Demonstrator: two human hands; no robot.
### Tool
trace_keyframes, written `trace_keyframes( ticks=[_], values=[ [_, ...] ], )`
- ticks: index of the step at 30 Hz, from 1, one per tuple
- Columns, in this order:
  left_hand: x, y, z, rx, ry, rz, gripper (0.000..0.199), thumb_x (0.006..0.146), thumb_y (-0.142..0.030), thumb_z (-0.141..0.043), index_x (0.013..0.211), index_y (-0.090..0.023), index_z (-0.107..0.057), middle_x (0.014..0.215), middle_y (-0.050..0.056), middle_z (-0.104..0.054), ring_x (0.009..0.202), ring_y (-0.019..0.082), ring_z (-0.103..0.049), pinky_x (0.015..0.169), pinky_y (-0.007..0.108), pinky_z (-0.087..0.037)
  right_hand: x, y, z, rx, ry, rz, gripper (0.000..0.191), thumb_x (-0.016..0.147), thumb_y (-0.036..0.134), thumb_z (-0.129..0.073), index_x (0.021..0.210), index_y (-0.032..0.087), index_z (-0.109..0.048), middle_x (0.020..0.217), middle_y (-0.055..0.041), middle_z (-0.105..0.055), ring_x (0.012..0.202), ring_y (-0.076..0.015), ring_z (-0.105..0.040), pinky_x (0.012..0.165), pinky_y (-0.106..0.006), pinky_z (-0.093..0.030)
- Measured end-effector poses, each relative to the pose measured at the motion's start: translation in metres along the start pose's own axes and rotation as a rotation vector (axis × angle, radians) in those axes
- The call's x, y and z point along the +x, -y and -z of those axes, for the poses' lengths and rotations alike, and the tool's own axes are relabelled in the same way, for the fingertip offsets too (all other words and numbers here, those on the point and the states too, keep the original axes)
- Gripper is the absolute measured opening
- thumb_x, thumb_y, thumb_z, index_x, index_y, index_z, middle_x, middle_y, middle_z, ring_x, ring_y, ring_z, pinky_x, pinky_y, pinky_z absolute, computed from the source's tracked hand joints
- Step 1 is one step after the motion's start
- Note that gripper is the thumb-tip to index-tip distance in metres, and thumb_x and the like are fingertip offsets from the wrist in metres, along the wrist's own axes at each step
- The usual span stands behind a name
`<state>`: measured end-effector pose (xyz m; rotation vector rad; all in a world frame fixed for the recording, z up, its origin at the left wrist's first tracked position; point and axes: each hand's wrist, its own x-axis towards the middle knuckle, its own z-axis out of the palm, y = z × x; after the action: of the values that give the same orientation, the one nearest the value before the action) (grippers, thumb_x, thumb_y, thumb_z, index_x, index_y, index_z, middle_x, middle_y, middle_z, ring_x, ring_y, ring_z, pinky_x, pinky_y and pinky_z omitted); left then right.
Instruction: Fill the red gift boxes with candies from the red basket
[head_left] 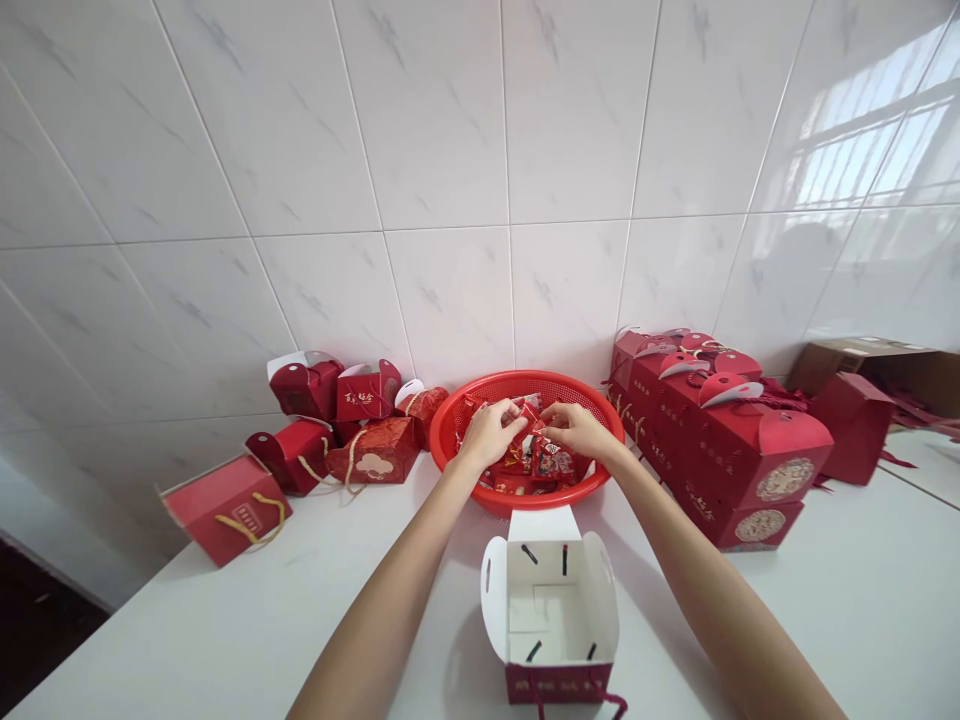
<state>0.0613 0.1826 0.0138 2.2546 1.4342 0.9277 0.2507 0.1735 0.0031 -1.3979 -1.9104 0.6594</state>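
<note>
Mid-frame, the left hand (pixel 489 437) and right hand (pixel 580 432) hover narrowed fingers at red packets (pixel 555 462) in the basket (pixel 441 430); grip, I cannot tell. The open box (pixel 553 618) lies lower centre, between the forearms (pixel 409 575).

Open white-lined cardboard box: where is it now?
Head view: the open white-lined box sits low, right of centre, between the forearms, in front of the red plastic basket.

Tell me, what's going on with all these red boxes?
Someone's left hand and right hand are at the small red packets in the red basket. An open box, white inside, stands between their arms. More red boxes sit on the left, and others are stacked on the right.
</note>
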Motion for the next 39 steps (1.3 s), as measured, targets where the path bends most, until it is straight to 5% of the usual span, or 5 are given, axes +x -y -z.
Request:
trace_keyframes(
  ticks=[9,15,24,30,39],
  values=[
    [-0.002,-0.004,-0.001,-0.150,0.093,-0.251,0.007,0.079,-0.026,-0.070,0.083,-0.020,-0.067,0.093,0.004,-0.067,0.090,0.021,-0.063,0.084,0.034,-0.051,-0.009,0.007,0.007,0.637,0.069,-0.041,0.022,0.081,0.030,-0.072,0.097,0.016,-0.067,0.093,-0.0076,-0.075,0.079,-0.0191,-0.071,0.069,-0.027,-0.054],
    [-0.001,0.002,-0.004,-0.204,0.101,-0.268,0.016,0.071,-0.024,-0.078,0.084,-0.020,-0.069,0.104,0.006,-0.067,0.101,0.024,-0.064,0.094,0.037,-0.050,-0.005,-0.002,0.006,0.653,-0.027,-0.049,0.028,0.064,0.018,-0.075,0.091,0.018,-0.068,0.068,0.0003,-0.069,0.061,-0.0137,-0.062,0.055,-0.023,-0.047],
    [0.000,0.004,-0.006,-0.246,0.112,-0.103,0.027,0.081,-0.025,-0.070,0.106,-0.015,-0.072,0.101,0.009,-0.076,0.092,0.024,-0.070,0.086,0.035,-0.054,-0.006,-0.003,0.007,0.706,-0.028,0.010,0.044,0.061,0.016,-0.072,0.105,0.021,-0.068,0.073,0.0017,-0.069,0.065,-0.0140,-0.063,0.059,-0.025,-0.050],
    [-0.001,0.003,-0.004,-0.268,0.061,-0.152,0.027,0.079,-0.024,-0.071,0.105,-0.017,-0.074,0.105,0.007,-0.076,0.100,0.025,-0.069,0.090,0.036,-0.053,-0.003,-0.006,0.004,0.755,-0.078,-0.040,0.030,0.061,0.033,-0.084,0.084,0.018,-0.071,0.074,-0.0027,-0.071,0.064,-0.0153,-0.064,0.058,-0.026,-0.051],
    [-0.001,0.003,-0.005,-0.309,0.082,-0.174,0.031,0.081,-0.029,-0.069,0.109,-0.015,-0.071,0.112,0.009,-0.075,0.103,0.026,-0.069,0.094,0.037,-0.052,-0.006,-0.002,0.007,0.788,-0.100,-0.013,0.040,0.049,0.046,-0.091,0.069,0.017,-0.072,0.070,-0.0029,-0.070,0.060,-0.0151,-0.062,0.058,-0.027,-0.052]
  ],
)
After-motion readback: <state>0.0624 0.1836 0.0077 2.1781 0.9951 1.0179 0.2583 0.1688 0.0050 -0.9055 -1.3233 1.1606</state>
